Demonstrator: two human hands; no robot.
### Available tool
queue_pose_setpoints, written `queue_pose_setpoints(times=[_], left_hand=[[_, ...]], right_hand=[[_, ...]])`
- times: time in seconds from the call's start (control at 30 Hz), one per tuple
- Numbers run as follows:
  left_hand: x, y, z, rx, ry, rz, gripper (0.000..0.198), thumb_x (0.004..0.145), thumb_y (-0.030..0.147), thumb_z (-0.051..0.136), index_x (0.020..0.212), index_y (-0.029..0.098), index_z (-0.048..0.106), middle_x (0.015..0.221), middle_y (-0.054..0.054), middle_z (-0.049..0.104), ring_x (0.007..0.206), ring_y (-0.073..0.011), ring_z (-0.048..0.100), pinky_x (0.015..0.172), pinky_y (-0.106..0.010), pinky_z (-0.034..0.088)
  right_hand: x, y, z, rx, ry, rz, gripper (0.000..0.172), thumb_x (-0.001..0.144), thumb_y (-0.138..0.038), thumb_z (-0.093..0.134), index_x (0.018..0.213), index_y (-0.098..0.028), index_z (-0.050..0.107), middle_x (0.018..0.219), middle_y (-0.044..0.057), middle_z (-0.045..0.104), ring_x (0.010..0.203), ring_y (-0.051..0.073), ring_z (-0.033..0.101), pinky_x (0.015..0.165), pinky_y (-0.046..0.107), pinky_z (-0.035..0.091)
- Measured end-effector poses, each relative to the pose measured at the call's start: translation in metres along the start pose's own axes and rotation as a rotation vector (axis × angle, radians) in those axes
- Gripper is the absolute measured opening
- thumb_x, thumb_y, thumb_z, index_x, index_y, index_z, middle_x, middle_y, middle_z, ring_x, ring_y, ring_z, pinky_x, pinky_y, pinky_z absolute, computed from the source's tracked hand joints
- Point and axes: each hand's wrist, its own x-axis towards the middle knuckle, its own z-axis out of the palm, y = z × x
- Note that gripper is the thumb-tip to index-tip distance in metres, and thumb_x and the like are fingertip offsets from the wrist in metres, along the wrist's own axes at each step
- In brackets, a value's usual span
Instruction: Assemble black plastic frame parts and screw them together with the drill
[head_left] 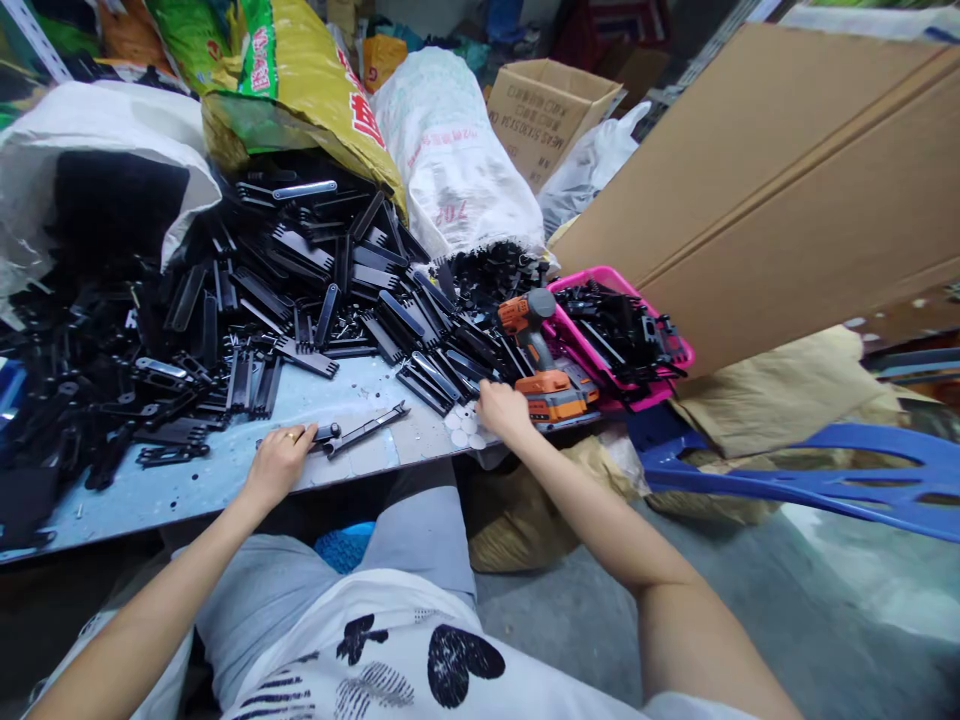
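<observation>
My left hand (pixel 281 462) rests at the table's front edge, its fingers closed on a small black plastic part (pixel 327 433) whose end sticks out past the fingertips. Touching or just beside that end lies a long, narrow black piece (pixel 369 428), slanting across the table. My right hand (pixel 504 412) is closed at the near side of the heap of black slotted strips (pixel 427 375); what its fingertips hold, if anything, is hidden. White round discs (pixel 463 428) lie just left of it. An orange and grey cordless drill (pixel 541 365) sits to its right.
A pink basket (pixel 686 355) of black parts stands right of the drill. Sacks spill black pieces at the back: a white one (pixel 187 130), a yellow one (pixel 307 80) and another white one (pixel 457 150). A large cardboard sheet (pixel 780 190) and a blue plastic chair (pixel 810 445) flank the right.
</observation>
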Motion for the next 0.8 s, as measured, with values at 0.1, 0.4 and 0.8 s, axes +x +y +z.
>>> queue_pose_setpoints(times=[0.1, 0.4, 0.8], left_hand=[[0.000, 0.002, -0.002, -0.033, 0.021, -0.013, 0.030, 0.095, 0.022, 0.041, 0.117, 0.015, 0.059, 0.102, -0.015, 0.065, 0.090, -0.0243, 0.060, 0.081, -0.038, 0.045], [0.012, 0.018, 0.004, -0.062, 0.043, -0.033, 0.033, 0.093, 0.014, 0.039, 0.116, 0.019, 0.062, 0.105, -0.013, 0.066, 0.095, -0.0221, 0.059, 0.085, -0.038, 0.039], [0.013, 0.025, 0.006, 0.046, -0.006, -0.083, 0.032, 0.093, 0.013, 0.041, 0.117, 0.021, 0.061, 0.104, -0.011, 0.065, 0.090, -0.0216, 0.059, 0.086, -0.043, 0.034]], right_hand=[[-0.006, -0.009, 0.023, -0.070, -0.129, -0.028, 0.025, 0.087, -0.012, 0.042, 0.109, -0.007, 0.052, 0.101, 0.017, 0.058, 0.090, 0.023, 0.057, 0.076, 0.030, 0.042], [0.015, 0.007, -0.005, 0.264, 0.034, -0.054, 0.041, 0.095, -0.031, 0.038, 0.130, -0.012, 0.049, 0.114, 0.015, 0.055, 0.098, 0.023, 0.058, 0.083, 0.031, 0.045], [-0.090, -0.094, -0.049, 0.710, 0.046, -0.469, 0.046, 0.097, -0.034, 0.034, 0.140, -0.021, 0.044, 0.087, 0.008, 0.066, 0.073, 0.017, 0.063, 0.073, 0.029, 0.052]])
